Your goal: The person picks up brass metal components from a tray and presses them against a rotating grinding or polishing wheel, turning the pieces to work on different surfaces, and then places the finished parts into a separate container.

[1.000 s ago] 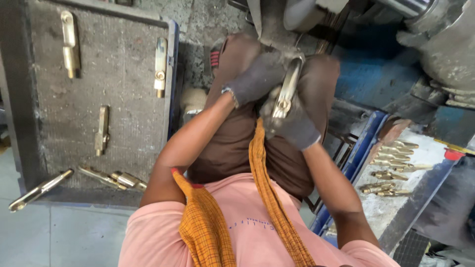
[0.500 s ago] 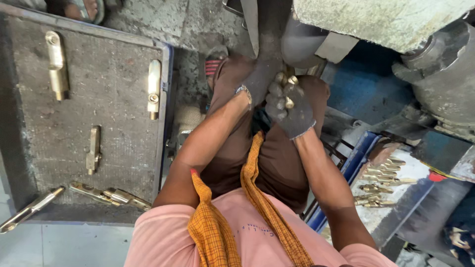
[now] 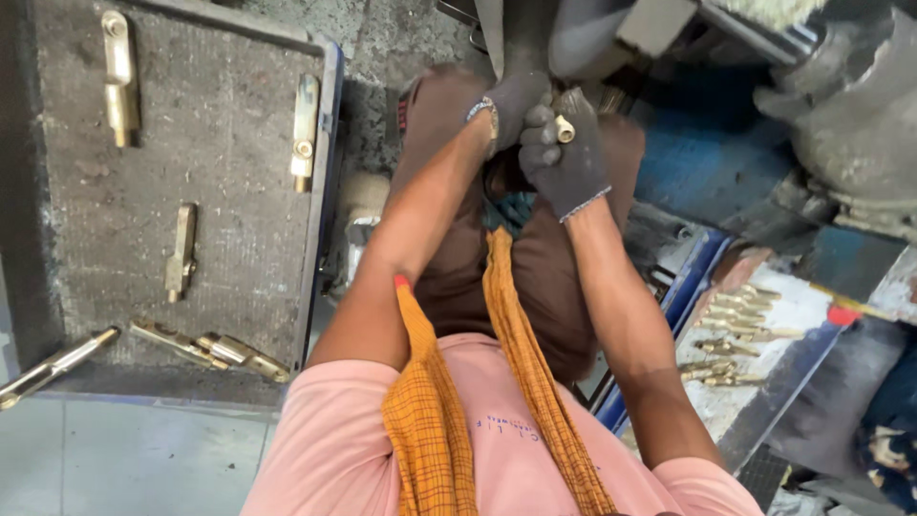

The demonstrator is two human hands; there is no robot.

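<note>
Both my hands wear dark grey gloves and meet above my lap, close under a grey machine. My right hand is closed around a brass part; only its round end shows above my fingers. My left hand presses against the same part from the left, fingers curled around it. The rest of the brass part is hidden by the gloves.
A grey tray on the left holds several brass parts, some at its lower edge. At the right, a pile of brass parts lies on a white surface in a blue frame. Heavy machine housing fills the upper right.
Both hands have moved up and closer to the machine with the brass part. More of the long part showed a second ago; now only its end shows.
</note>
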